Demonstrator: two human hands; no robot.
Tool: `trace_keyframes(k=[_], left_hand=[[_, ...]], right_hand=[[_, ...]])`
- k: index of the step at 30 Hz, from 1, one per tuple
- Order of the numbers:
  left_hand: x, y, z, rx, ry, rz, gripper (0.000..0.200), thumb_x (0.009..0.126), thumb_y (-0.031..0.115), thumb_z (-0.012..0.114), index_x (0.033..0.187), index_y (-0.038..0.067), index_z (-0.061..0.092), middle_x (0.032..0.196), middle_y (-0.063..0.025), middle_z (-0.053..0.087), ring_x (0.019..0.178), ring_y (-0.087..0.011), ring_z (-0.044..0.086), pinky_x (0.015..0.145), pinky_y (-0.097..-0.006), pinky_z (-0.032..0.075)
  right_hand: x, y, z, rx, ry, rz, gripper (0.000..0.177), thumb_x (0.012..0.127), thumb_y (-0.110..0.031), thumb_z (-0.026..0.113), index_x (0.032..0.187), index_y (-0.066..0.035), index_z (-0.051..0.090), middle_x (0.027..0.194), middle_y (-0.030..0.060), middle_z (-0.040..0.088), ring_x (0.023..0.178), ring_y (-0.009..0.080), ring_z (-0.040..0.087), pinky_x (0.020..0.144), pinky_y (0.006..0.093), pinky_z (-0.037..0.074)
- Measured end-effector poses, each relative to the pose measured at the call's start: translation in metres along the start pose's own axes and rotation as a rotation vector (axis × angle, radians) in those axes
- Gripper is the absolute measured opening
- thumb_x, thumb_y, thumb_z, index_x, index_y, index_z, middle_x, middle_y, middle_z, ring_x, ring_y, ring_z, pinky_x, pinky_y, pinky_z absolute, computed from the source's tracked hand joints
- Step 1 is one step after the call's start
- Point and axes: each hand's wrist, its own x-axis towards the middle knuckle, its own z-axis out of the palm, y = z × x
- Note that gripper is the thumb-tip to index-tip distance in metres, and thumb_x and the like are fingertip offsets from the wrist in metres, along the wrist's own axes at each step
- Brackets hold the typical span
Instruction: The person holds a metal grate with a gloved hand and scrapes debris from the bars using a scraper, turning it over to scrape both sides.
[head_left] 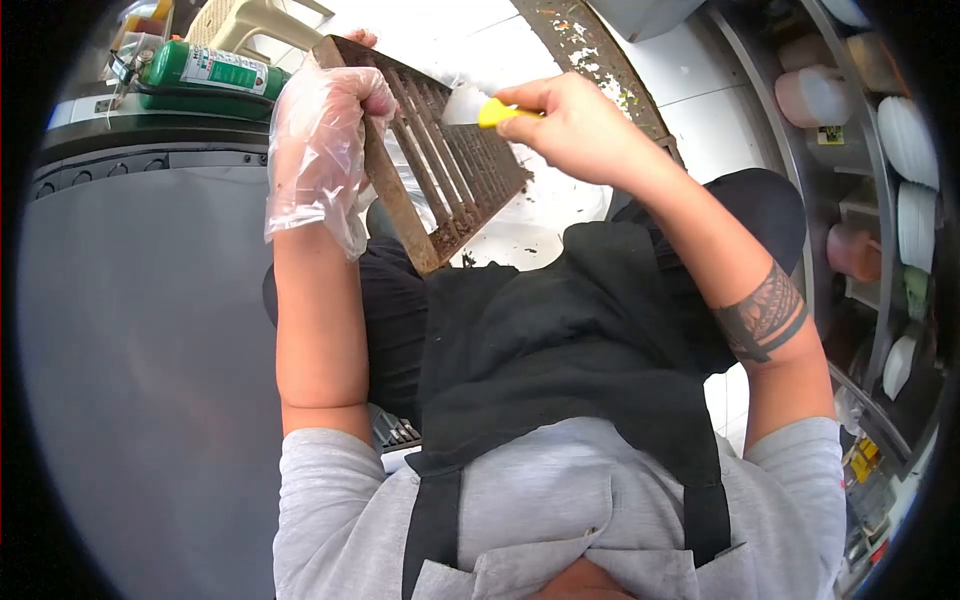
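In the head view, the plastic-covered left hand (345,110) curls its fingers around the tilted slatted grate (472,150) before the black apron (570,320), seemingly to steady it, while the right hand (580,125) pinches the yellow-handled scraper (494,113) against the slats.

Showing rough, crusted, rusty-looking metal on the grate (478,160); gleaming as crinkled, clear plastic on the glove (316,150); looking like smooth plastic on the scraper handle (494,112); appearing as matt cloth on the apron (560,340).
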Motion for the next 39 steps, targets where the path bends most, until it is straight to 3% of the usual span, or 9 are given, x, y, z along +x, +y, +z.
trace_keyframes(k=[1,4,5,6,8,12,19,25,39], left_hand=[[0.004,0.001,-0.003,-0.013,0.022,-0.064,0.045,0.066,-0.005,0.063,0.11,0.001,0.067,0.081,-0.0025,0.056,0.067,-0.015,0.053,0.062,-0.0274,0.043],[0.018,0.0,0.0,-0.193,0.111,0.005,0.044,0.067,-0.006,0.064,0.111,0.001,0.067,0.088,-0.0076,0.064,0.084,-0.0194,0.06,0.081,-0.0285,0.048],[0.02,0.002,-0.001,-0.058,0.158,-0.038,0.036,0.086,0.004,0.059,0.121,0.004,0.066,0.094,-0.0036,0.07,0.073,-0.0126,0.058,0.082,-0.0277,0.05],[0.021,0.003,-0.002,-0.047,0.156,-0.032,0.036,0.086,0.004,0.059,0.121,0.004,0.066,0.094,-0.0036,0.07,0.073,-0.0126,0.058,0.082,-0.0277,0.05],[0.024,-0.002,-0.006,0.217,0.189,0.088,0.028,0.088,0.024,0.07,0.103,0.001,0.074,0.102,-0.0117,0.071,0.096,-0.0198,0.061,0.091,-0.03,0.046],[0.032,-0.011,-0.007,0.195,0.224,0.09,0.042,0.097,0.041,0.063,0.106,0.002,0.075,0.099,-0.012,0.071,0.091,-0.0233,0.061,0.086,-0.035,0.048],[0.033,-0.01,-0.017,0.328,0.11,0.212,0.03,0.097,0.025,0.065,0.114,0.001,0.07,0.105,-0.0064,0.069,0.093,-0.0149,0.062,0.083,-0.0285,0.049],[0.03,-0.009,-0.025,0.132,0.103,0.111,0.034,0.097,0.015,0.064,0.127,-0.001,0.06,0.116,-0.012,0.073,0.099,-0.0141,0.064,0.091,-0.0297,0.048],[0.019,-0.02,-0.05,0.059,0.123,0.116,0.033,0.105,0.028,0.061,0.119,-0.002,0.065,0.114,-0.0114,0.071,0.103,-0.016,0.066,0.095,-0.0281,0.05]], right_hand=[[0.003,0.003,0.007,-0.035,0.012,-0.09,0.041,0.094,-0.022,0.066,0.126,0.003,0.07,0.088,0.0142,0.075,0.079,0.0136,0.068,0.078,0.0329,0.054],[0.013,-0.004,0.022,-0.032,0.044,-0.121,0.042,0.093,-0.023,0.066,0.126,0.003,0.069,0.088,0.0154,0.075,0.079,0.0151,0.069,0.078,0.0329,0.054],[0.015,-0.007,0.024,-0.031,0.042,-0.147,0.043,0.093,-0.023,0.064,0.126,0.004,0.069,0.092,0.0191,0.076,0.081,0.0216,0.072,0.08,0.0356,0.055],[0.02,-0.01,0.028,-0.022,0.048,-0.152,0.043,0.093,-0.023,0.064,0.126,0.004,0.069,0.092,0.0191,0.076,0.081,0.0216,0.072,0.08,0.0356,0.055],[0.034,-0.01,0.04,-0.044,0.125,-0.141,0.042,0.092,-0.023,0.063,0.124,0.004,0.07,0.097,0.0225,0.076,0.086,0.0313,0.074,0.083,0.0396,0.056],[0.052,-0.017,0.05,-0.071,0.092,-0.081,0.034,0.091,-0.019,0.059,0.107,0.007,0.073,0.09,0.0267,0.073,0.087,0.0402,0.073,0.084,0.0454,0.056],[0.071,-0.024,0.069,-0.071,0.227,-0.131,0.026,0.089,-0.017,0.057,0.091,0.005,0.072,0.081,0.0262,0.071,0.08,0.0437,0.07,0.08,0.0506,0.055],[0.074,0.011,0.104,-0.05,0.418,-0.355,0.036,0.091,-0.018,0.059,0.12,0.002,0.066,0.094,0.0224,0.07,0.087,0.0402,0.07,0.08,0.0498,0.056],[0.075,0.019,0.135,0.167,0.39,-0.347,0.035,0.089,-0.01,0.07,0.124,-0.005,0.071,0.118,0.0175,0.071,0.106,0.0323,0.07,0.093,0.0365,0.056]])
